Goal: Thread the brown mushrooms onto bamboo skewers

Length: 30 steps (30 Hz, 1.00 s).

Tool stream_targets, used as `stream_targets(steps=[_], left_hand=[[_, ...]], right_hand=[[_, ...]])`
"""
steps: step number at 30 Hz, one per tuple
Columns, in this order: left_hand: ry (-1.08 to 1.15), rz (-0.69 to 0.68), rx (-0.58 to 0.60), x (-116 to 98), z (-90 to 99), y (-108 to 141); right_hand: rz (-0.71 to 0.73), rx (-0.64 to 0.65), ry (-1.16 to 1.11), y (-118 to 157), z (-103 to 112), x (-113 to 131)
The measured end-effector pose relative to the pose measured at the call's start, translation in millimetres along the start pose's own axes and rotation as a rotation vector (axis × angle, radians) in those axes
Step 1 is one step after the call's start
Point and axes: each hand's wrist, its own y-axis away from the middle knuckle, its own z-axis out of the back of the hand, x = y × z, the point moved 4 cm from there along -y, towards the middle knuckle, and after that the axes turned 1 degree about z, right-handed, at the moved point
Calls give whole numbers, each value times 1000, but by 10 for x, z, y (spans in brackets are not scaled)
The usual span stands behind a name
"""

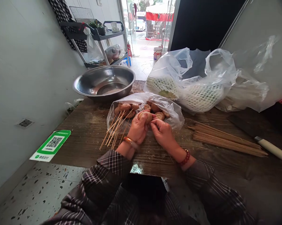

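My left hand (139, 127) is closed round a light brown mushroom (146, 117), held over a clear plastic bag (176, 109). Close against the mushroom's right side, my right hand (163, 132) pinches a thin bamboo skewer; its tip seems to show above the mushroom and its tail below my wrist, while the middle is hidden. On the bag, more brown mushrooms (159, 116) lie behind my hands. To the left, several mushrooms (125, 107) sit at the far ends of skewers (115, 129) that point towards me.
A bundle of bamboo skewers (225, 140) lies right, beside a cleaver with a pale handle (273, 148). Behind stand a steel basin (129, 84) and plastic bags with net-wrapped produce (202, 95). A green QR-code card (51, 145) lies at the table's left edge.
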Motion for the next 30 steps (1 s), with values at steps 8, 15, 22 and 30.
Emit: stream_targets(steps=[8, 15, 22, 30], left_hand=[[-49, 39, 17, -57, 10, -17], [-46, 43, -35, -125, 102, -117], [-45, 99, -12, -138, 48, -78], [-8, 127, 6, -146, 63, -58]], right_hand=[[63, 51, 54, -37, 35, -20], [211, -49, 183, -48, 295, 121], [-2, -436, 227, 122, 1028, 162], [-77, -39, 732, 246, 1557, -635]])
